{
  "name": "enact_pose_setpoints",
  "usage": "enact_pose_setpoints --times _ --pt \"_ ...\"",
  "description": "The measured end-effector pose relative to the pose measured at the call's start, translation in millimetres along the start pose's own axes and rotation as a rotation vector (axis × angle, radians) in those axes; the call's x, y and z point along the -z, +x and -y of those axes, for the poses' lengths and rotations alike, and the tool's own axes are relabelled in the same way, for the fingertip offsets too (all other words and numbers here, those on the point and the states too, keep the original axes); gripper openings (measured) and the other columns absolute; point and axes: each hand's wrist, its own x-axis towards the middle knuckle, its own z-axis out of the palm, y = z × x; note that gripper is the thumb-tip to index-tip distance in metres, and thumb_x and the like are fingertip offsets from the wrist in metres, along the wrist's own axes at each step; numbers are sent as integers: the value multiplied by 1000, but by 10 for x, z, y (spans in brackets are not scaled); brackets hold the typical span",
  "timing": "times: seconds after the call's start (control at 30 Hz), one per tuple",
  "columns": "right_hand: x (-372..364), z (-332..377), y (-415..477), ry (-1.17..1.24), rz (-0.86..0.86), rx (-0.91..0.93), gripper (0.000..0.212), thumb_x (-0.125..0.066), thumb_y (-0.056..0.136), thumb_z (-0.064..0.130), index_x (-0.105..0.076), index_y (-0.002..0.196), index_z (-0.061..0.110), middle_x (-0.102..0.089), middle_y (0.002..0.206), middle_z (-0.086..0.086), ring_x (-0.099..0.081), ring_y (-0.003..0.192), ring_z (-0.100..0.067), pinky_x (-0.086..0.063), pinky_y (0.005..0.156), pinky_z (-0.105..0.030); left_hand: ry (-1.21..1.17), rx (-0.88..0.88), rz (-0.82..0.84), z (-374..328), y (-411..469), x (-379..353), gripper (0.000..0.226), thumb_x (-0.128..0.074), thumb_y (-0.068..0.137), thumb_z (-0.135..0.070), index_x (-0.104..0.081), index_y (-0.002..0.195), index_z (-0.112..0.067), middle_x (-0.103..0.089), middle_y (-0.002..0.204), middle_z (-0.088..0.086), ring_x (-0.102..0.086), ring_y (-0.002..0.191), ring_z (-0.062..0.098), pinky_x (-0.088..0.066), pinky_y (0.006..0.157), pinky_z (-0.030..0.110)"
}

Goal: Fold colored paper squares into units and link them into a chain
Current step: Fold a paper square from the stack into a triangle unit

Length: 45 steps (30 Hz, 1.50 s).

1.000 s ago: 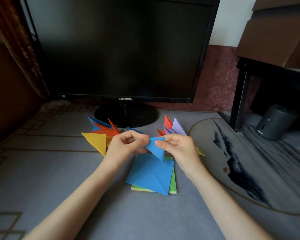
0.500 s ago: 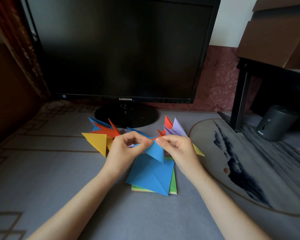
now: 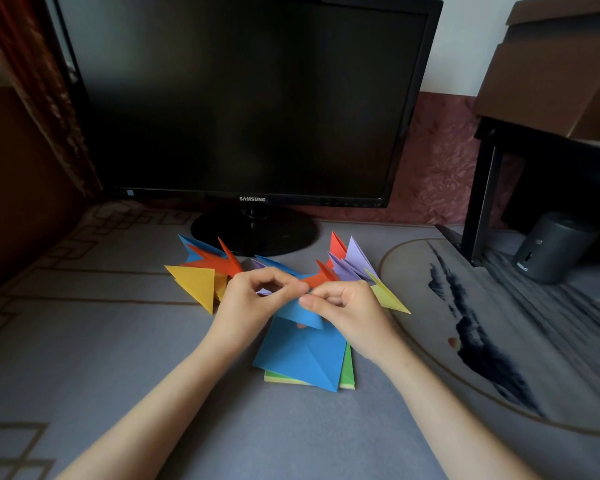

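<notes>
A small folded blue paper unit hangs between my two hands above the mat. My left hand pinches its upper left part and my right hand pinches its upper right part, fingertips nearly meeting. Under the hands lies a creased blue square on top of a stack of green paper squares. Behind the hands sits a chain of linked pointed units: yellow, orange-red, blue, purple and yellow-green. My hands hide its middle.
A dark Samsung monitor stands on its round base just behind the chain. To the right are a black table leg, a dark cylindrical device and a cardboard box. A grey patterned mat covers the surface.
The blue unit has been folded smaller and my fingertips have closed toward each other over its top edge. Both hands stayed in about the same place.
</notes>
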Motion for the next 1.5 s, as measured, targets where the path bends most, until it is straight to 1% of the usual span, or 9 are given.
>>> enact_pose_setpoints --times 0.13,0.27,0.43,0.6,0.73,0.87,1.03,1.17,1.5 --pt "-6 40 8 62 -5 -48 13 -66 86 14 -70 76 7 -72 69 -7 -68 65 -17 -47 61 -19 35 -9 -125 32 -6 -64 10 -72 81 -17 -70 71 -21 -69 74 -9 -62 71 3 -45 68 13" --pt "-1 50 2 -3 -41 -77 24 -66 87 22 -66 66 8 -71 63 -9 -68 58 -26 -51 58 -22 65 -33 -214 89 28 -24 10 -69 84 -21 -67 75 -19 -69 77 -2 -63 77 12 -48 70 23" --pt "-22 31 15 -110 -51 -98 30 -68 84 31 -62 59 15 -66 55 -3 -59 51 -20 -55 70 -36 107 -27 -243 100 28 -13 12 -69 84 -23 -67 74 -19 -68 75 -3 -60 73 8 -43 66 17" --pt "3 41 -24 -282 -104 -86 43 -67 82 40 -53 49 16 -62 51 0 -49 45 -9 -46 56 -28 165 -8 -276 149 55 17 13 -67 86 -27 -66 74 -20 -66 73 -7 -56 67 1 -41 64 16" --pt "88 0 -7 -307 -165 -12 43 -67 82 42 -52 49 19 -53 46 9 -41 44 -4 -33 53 -20 303 44 -319 284 103 214 11 -65 87 -28 -66 79 -22 -67 78 -7 -63 75 9 -50 67 31" --pt "105 -117 37 -448 -109 -22 30 -77 65 52 -66 70 24 -57 71 14 -49 64 0 -37 62 -19 516 40 -304 372 116 257 8 -67 86 -29 -68 82 -22 -66 80 -4 -60 74 14 -48 63 33" --pt "106 -38 -24 -640 78 -58 50 -81 65 47 -67 109 27 -53 108 14 -48 101 -2 -39 89 -20 649 18 -369 432 154 295 15 -67 86 -29 -70 89 -14 -66 84 3 -57 77 21 -42 57 30" --pt "97 -14 -29 -683 91 -26 44 -79 66 50 -67 105 31 -56 107 17 -40 105 -2 -36 92 -22 732 14 -412 465 171 338 17 -66 87 -28 -70 94 -13 -66 90 5 -58 84 26 -40 61 32" --pt "72 6 -11 -546 -28 -58 23 -80 71 23 -61 82 22 -46 70 13 -45 62 -2 -36 57 -14 802 -96 -378 563 205 339 11 -74 79 -19 -72 88 -13 -65 84 6 -54 82 28 -36 64 30"
